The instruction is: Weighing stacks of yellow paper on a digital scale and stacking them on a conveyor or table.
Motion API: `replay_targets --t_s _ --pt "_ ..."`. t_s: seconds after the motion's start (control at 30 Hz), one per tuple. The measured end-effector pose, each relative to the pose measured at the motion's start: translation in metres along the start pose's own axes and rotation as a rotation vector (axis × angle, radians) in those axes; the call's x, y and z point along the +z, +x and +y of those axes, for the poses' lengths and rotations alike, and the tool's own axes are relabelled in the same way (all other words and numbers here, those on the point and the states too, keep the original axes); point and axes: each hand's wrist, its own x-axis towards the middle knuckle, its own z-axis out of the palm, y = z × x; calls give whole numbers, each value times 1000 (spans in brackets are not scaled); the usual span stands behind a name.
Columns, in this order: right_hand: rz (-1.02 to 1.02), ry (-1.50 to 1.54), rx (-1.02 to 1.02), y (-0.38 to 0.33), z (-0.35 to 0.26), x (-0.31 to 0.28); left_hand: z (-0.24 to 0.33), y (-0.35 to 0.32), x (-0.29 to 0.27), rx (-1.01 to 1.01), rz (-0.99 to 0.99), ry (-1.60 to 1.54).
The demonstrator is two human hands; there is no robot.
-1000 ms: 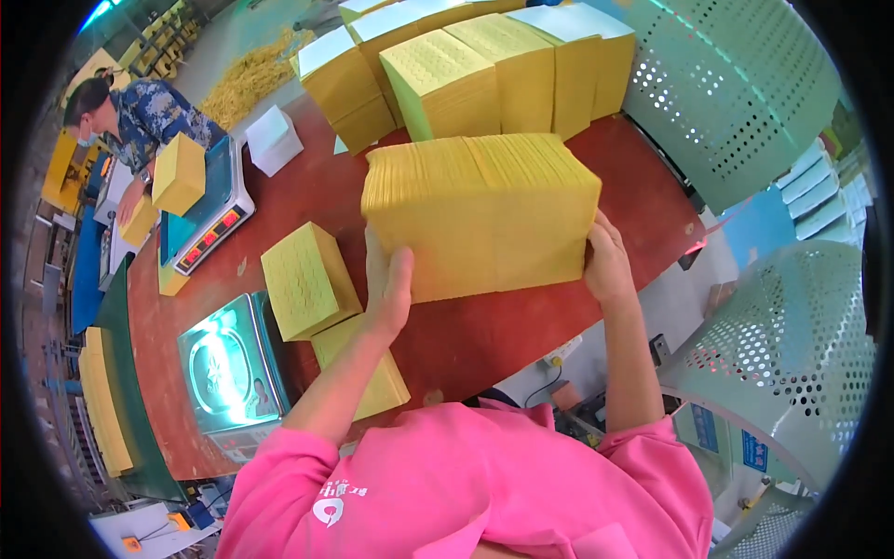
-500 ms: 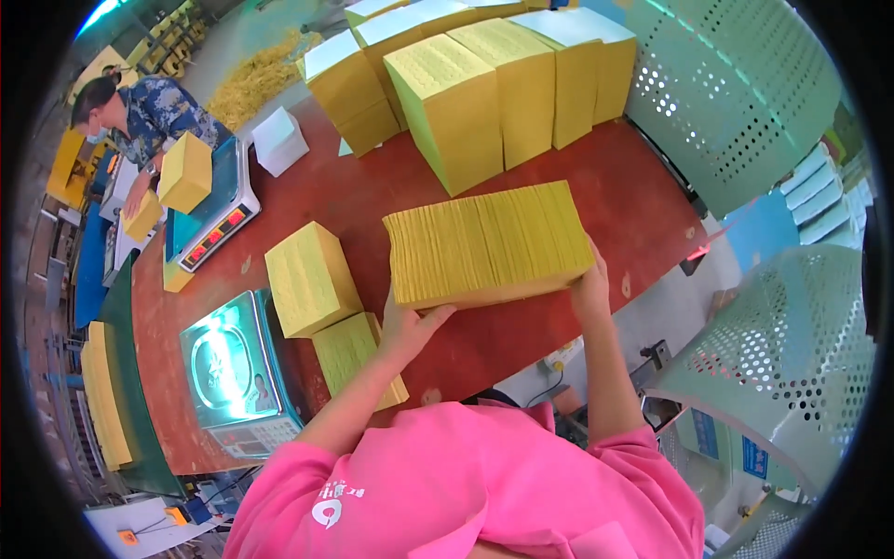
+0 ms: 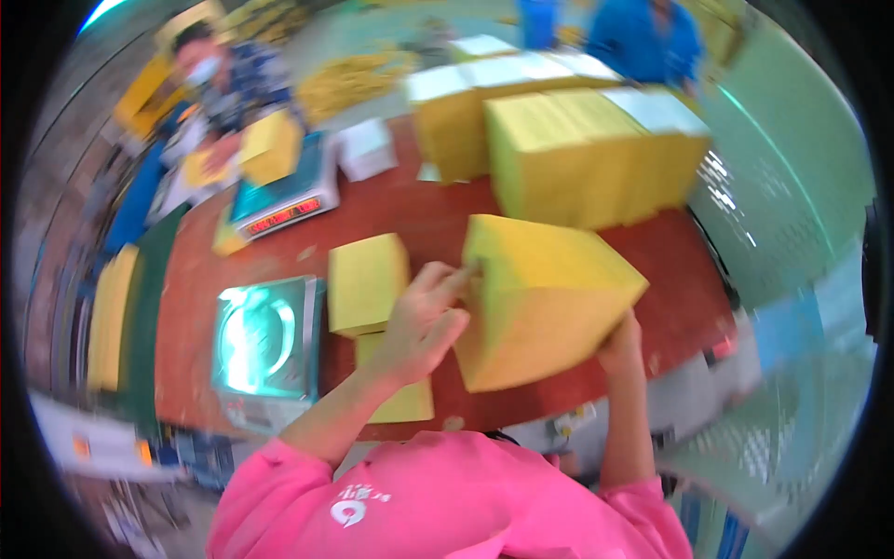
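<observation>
A thick yellow paper stack (image 3: pixel 545 312) is held tilted above the near edge of the red-brown table (image 3: pixel 410 210), one corner raised, so that its sheets can be squared between both palms. The left hand (image 3: pixel 424 321) is pressed against its left face with fingers curled over the top edge, gripping it; the right hand (image 3: pixel 622 343) is closed under its lower right corner, bearing the weight. Two smaller yellow stacks (image 3: pixel 368 284) lie just left of the left hand, beside a metal weighing scale (image 3: pixel 265 340) near the table's left edge. Larger yellow bundles (image 3: pixel 577 154) are ranged along the far edge, where another person (image 3: pixel 219 79) is seated at a second scale (image 3: pixel 279 200)
</observation>
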Motion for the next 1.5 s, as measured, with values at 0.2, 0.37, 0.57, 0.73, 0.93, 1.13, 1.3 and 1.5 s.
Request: replay_targets --t_s 0.2,0.37,0.57,0.73,0.93,1.13,1.3,1.5 --pt "-459 18 265 -18 41 56 14 5 -38 398 368 373" --pt "-495 -46 447 29 89 73 -16 -20 -37 -126 338 -142" --pt "-460 -187 571 68 85 67 -36 -9 -22 -312 481 -223" --pt "-388 -182 552 57 80 85 -53 -1 -17 -273 528 -113" --pt "-355 -72 474 55 80 67 -64 29 5 -251 496 -96" --pt "-352 -369 318 68 70 73 -52 29 12 -258 521 -99" --pt "-320 -504 228 64 71 77 -55 34 23 -196 632 -91" --pt "-322 -677 69 61 72 78 -66 51 24 -226 683 -45"
